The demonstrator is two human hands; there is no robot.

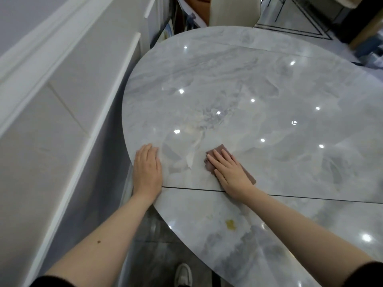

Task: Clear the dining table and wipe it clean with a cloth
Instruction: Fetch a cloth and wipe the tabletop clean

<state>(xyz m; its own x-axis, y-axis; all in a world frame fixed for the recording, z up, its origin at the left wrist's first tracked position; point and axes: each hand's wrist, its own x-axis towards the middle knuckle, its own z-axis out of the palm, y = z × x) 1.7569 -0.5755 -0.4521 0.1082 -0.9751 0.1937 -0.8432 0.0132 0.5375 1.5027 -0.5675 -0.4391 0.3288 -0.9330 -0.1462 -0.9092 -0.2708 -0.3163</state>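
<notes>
Table (pixel 269 83), marble, mid-wipe: left hand (pixel 147 170) lies flat at its edge, bracing; right hand (pixel 230 172) presses flat on the brown cloth (pixel 215 151). Risk: strokes miss the yellow stain (pixel 230 224) nearer the person.

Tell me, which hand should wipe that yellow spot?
The right hand, probably: its flat fingers already press the brown cloth. The left hand rests bare on the table edge. The yellow spot lies nearby.
</notes>
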